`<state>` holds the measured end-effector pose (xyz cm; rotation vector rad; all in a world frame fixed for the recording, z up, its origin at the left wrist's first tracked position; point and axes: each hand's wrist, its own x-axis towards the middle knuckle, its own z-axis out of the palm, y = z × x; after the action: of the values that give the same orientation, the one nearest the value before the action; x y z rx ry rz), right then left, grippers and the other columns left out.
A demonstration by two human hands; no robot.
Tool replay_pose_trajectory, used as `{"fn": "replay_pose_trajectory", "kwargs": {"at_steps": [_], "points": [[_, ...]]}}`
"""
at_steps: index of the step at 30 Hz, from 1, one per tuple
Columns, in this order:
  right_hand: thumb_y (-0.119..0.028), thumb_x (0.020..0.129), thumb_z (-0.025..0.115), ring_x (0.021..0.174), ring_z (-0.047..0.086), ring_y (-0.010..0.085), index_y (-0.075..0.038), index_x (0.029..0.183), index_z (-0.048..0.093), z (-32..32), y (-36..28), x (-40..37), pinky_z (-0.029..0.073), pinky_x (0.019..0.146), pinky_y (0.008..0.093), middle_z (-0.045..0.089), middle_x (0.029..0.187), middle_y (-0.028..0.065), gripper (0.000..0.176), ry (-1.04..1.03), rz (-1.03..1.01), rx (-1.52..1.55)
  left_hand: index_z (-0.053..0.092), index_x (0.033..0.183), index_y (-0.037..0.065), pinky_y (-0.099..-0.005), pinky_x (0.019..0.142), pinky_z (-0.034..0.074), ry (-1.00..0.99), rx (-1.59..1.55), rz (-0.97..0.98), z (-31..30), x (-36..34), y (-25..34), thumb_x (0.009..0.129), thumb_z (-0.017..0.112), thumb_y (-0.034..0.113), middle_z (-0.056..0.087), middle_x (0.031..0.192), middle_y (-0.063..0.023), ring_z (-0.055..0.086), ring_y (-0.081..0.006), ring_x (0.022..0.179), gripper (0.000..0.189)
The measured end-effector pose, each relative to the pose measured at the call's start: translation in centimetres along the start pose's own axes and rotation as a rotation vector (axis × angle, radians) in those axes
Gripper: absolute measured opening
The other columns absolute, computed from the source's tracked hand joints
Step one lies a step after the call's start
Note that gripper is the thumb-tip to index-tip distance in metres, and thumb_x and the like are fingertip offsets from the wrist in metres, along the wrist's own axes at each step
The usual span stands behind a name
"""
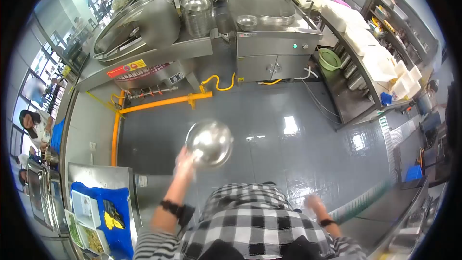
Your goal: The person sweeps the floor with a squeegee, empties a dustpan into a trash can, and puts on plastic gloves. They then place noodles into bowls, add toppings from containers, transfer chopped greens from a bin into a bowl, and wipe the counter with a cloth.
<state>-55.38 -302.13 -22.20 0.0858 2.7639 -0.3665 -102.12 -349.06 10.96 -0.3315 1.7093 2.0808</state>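
Observation:
My left hand grips the rim of a shiny round metal bowl and holds it out over the grey floor. The bowl's inside, facing up, looks bare. Low on the right, beside the checkered apron, hangs my right hand. Motion smears its fingers, and no object shows in it. Both wrists wear dark bands.
Ahead stand a large wok stove and a steel cooker, with a yellow gas pipe low down. White containers crowd the right-hand shelf. Food tubs sit at left. A person stands far left.

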Motion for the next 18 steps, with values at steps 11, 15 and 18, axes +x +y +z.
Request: {"fn": "replay_pose_trajectory", "kwargs": {"at_steps": [11, 15, 18], "points": [[-0.025, 0.084, 0.046, 0.087, 0.053, 0.0217, -0.006, 0.100, 0.055, -19.2, 4.8, 8.3, 0.043, 0.076, 0.0358, 0.058, 0.096, 0.0100, 0.027, -0.013, 0.782, 1.074, 0.047, 0.117, 0.007, -0.0308, 0.047, 0.051, 0.059, 0.086, 0.025, 25.1, 19.3, 13.1, 0.070, 0.052, 0.007, 0.056, 0.096, -0.0068, 0.058, -0.0155, 0.073, 0.048], [-0.029, 0.086, 0.044, 0.093, 0.052, 0.0207, -0.006, 0.107, 0.053, -28.1, 11.1, 22.0, 0.043, 0.081, 0.0349, 0.056, 0.103, 0.0095, 0.032, 0.009, 0.507, 1.230, 0.049, 0.117, 0.010, -0.0370, 0.053, 0.056, 0.077, 0.016, 0.190, 24.2, 22.3, 18.6, 0.072, 0.055, 0.010, 0.056, 0.100, -0.0110, 0.061, -0.0230, 0.078, 0.045], [-0.028, 0.079, 0.047, 0.091, 0.055, 0.0220, -0.015, 0.085, 0.061, -28.0, 21.2, 36.7, 0.046, 0.072, 0.0322, 0.060, 0.093, 0.0046, 0.020, -0.039, -0.130, -0.204, 0.054, 0.102, 0.005, -0.0421, 0.060, 0.053, 0.244, 0.060, 0.354, 23.0, 26.1, 25.2, 0.073, 0.056, 0.016, 0.056, 0.096, -0.0087, 0.058, -0.0253, 0.082, 0.031]]}}
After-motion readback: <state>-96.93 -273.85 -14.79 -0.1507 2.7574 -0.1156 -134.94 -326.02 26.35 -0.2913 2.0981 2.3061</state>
